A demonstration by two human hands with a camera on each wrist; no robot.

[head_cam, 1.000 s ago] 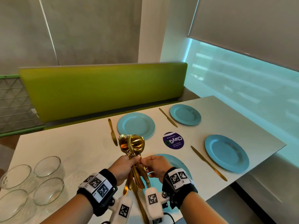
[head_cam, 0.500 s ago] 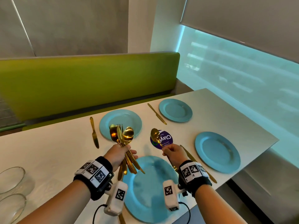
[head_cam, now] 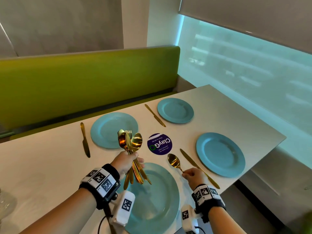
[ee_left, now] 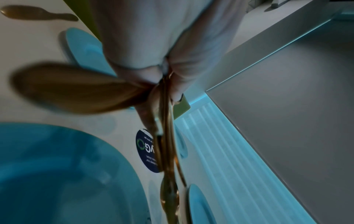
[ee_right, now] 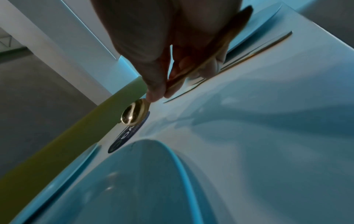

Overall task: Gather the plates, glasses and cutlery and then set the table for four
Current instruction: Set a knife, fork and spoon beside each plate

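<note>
Hands [head_cam: 194, 175] round gold cutlery [head_cam: 130, 144]

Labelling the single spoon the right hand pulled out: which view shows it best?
Head view: the spoon shows whole, bowl up, its handle pinched by the right hand beside the knife. The right wrist view catches only the bowl and part of the handle below dark fingers. The left wrist view doesn't show it.
</note>
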